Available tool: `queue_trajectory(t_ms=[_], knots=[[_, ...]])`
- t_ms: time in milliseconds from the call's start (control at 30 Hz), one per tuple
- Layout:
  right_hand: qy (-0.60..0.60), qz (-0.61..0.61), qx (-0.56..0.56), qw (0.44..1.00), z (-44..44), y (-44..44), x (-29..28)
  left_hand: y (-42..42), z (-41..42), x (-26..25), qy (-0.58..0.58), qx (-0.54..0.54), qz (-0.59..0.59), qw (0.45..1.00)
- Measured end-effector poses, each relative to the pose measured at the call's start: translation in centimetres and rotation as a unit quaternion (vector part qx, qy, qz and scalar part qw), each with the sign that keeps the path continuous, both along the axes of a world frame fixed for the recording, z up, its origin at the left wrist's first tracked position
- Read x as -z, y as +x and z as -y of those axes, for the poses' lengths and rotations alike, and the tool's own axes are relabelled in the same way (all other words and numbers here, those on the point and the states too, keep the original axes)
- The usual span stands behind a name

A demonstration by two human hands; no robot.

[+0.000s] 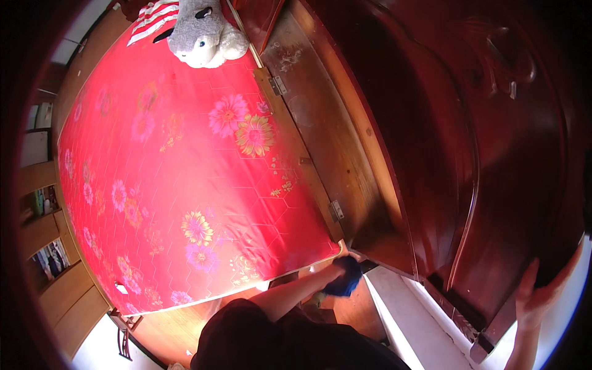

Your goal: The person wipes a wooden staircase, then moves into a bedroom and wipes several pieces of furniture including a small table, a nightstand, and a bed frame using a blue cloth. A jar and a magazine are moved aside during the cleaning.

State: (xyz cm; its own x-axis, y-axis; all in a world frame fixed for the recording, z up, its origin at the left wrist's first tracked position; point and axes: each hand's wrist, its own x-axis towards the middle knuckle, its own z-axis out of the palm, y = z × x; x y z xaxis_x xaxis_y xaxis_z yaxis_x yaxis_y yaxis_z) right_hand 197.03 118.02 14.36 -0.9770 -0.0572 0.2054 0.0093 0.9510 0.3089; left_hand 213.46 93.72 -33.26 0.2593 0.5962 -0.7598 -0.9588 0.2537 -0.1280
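Note:
My left hand (339, 268) is bunched around a dark blue cloth (346, 281), blurred, at the near corner of the bed beside the wooden headboard (430, 185). Some of its fingers are hidden by the cloth. Far to the right, my right hand (536, 300) lies against the outer edge of the dark red glossy headboard, thumb and fingers apart. Between mattress and headboard runs a bare wooden ledge (337, 134) with dusty marks. Metal hinges (336, 210) join it to a narrow wooden strip (296, 148).
A red floral mattress (185, 152) fills the left side. A grey and white plush toy (203, 37) sits at its far end, by a red-striped cloth (155, 18). Wooden shelving (69, 277) stands along the left. Below are a wooden floor (194, 328) and a pale baseboard (407, 310).

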Motion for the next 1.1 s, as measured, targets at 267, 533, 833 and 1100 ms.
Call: queue_trajectory(t_ms=[267, 533, 833, 1100], knots=[[-0.039, -0.035, -0.020, 0.998, 2.6, -2.3, 0.4, -1.1, 4.8, 1.4, -0.136, -0.180, -0.165, 0.960], [-0.093, -0.054, -0.086, 0.990, 4.3, -3.5, -0.4, -7.0, 2.3, 6.0, -0.190, -0.192, -0.386, 0.882], [-0.060, -0.098, -0.109, 0.987, 5.0, -2.9, -1.2, -7.9, 0.8, 3.4, -0.197, -0.113, -0.462, 0.857], [-0.043, -0.152, -0.141, 0.977, 5.2, -2.9, -1.8, -10.7, -3.7, 0.2, -0.224, -0.069, -0.572, 0.786]])
